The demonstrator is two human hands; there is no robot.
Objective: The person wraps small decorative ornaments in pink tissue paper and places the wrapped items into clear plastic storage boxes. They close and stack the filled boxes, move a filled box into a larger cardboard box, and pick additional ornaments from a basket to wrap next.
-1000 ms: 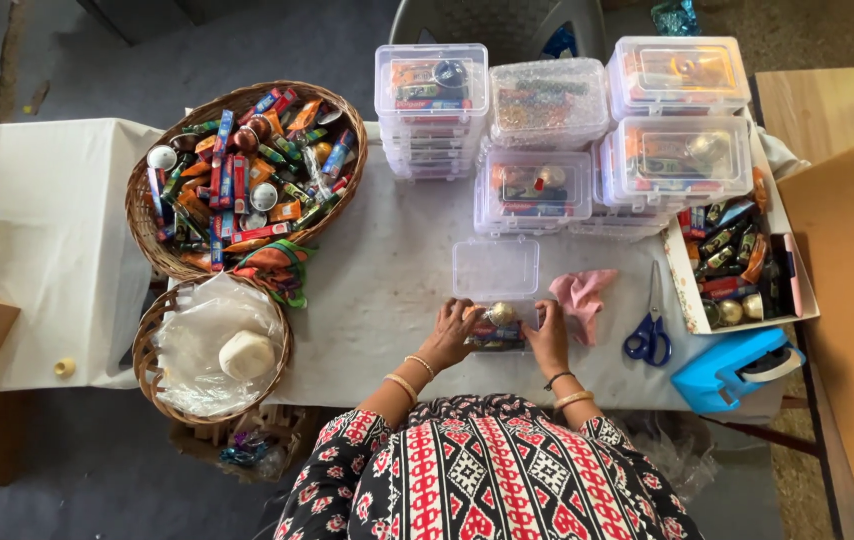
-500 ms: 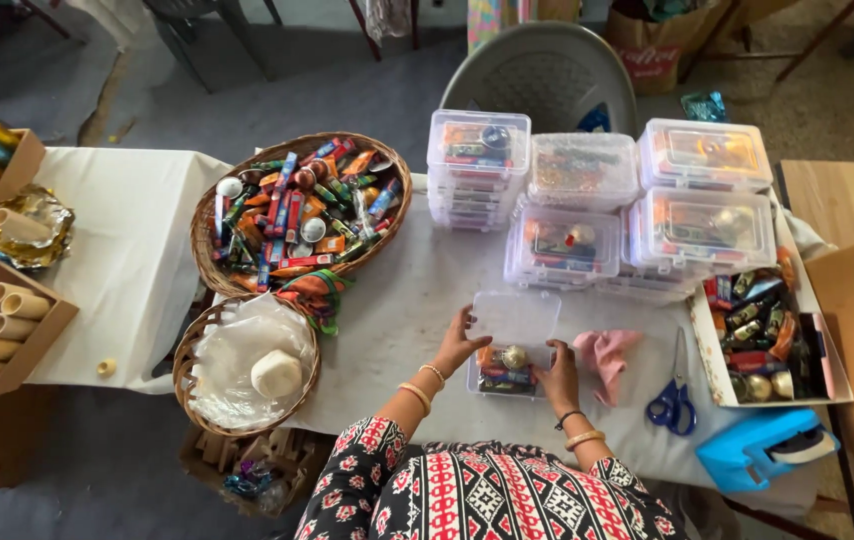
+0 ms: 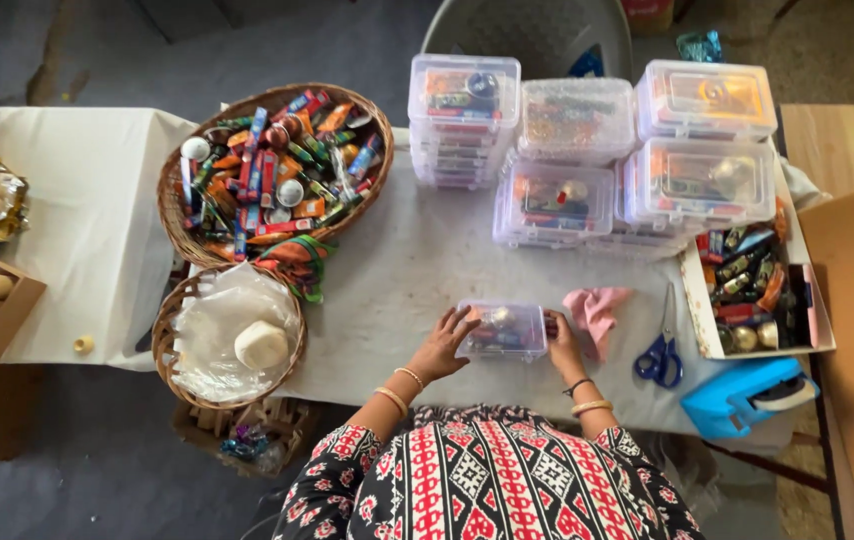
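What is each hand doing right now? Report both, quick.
Left hand: open, fingers spread against the left end of the small clear plastic box.
Right hand: on the box's right end; grip cannot be told.

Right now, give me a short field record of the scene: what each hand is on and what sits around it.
left hand: fingers spread on the left end of the small clear box
right hand: on the box's right end
small clear box: lid on, filled, flat on the white table
right of box: pink cloth, blue scissors, blue tool
behind box: stacked clear boxes
left of box: large wicker basket of colourful items; small basket with plastic and a white roll
far right: open tray of mixed items
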